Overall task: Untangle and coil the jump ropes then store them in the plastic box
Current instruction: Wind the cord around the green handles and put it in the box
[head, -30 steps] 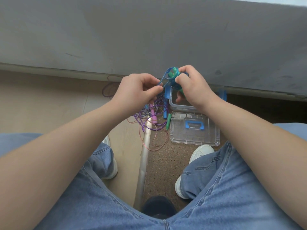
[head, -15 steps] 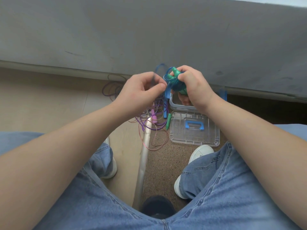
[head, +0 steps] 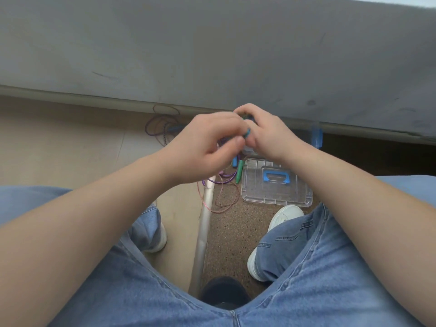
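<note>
Pinching small blue-green rope coil between both hands: left hand and right hand curled round it, held above box. Coil mostly hidden by fingers. Rope likely light, limp, springy; best held across wraps so loops stay put. Loose ropes tangled on floor beside lid.

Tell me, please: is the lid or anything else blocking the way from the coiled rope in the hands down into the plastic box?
Nothing visible blocks it. The lid lies flat on the floor beside the plastic box, whose opening is mostly hidden under the hands holding the blue-green rope.
</note>
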A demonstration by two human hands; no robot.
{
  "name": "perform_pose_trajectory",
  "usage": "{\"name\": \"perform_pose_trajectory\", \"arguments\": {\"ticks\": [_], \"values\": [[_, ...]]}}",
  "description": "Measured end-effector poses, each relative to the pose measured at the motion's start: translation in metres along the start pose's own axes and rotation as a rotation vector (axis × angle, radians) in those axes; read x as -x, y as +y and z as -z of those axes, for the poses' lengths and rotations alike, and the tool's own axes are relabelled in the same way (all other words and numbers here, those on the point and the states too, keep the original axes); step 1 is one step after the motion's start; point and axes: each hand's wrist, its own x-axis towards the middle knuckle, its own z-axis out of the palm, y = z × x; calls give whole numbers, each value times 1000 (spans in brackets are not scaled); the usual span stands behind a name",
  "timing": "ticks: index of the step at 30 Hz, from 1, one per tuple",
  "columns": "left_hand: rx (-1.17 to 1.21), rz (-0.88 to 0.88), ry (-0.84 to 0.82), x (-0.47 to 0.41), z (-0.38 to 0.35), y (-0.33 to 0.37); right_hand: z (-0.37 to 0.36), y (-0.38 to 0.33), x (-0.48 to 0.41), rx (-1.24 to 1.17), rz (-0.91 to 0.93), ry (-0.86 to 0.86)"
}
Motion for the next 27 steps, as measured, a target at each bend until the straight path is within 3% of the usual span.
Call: {"name": "perform_pose_trajectory", "arguments": {"ticks": [3,6,9,21,27], "values": [[96,245,161,-4,0,1,2,-2,4,25,109,18],[401,575,243,-10,-3,1,3,-2,2,-12,124,165],[555,716,269,-13,-3,-3,2,-4,3,-17,149,219],[880,855,553,-17,-4,-4,1,-6,2,-56,177,251],[713,813,471,-16,-9,-6,0,-5,1,-14,198,261]]}}
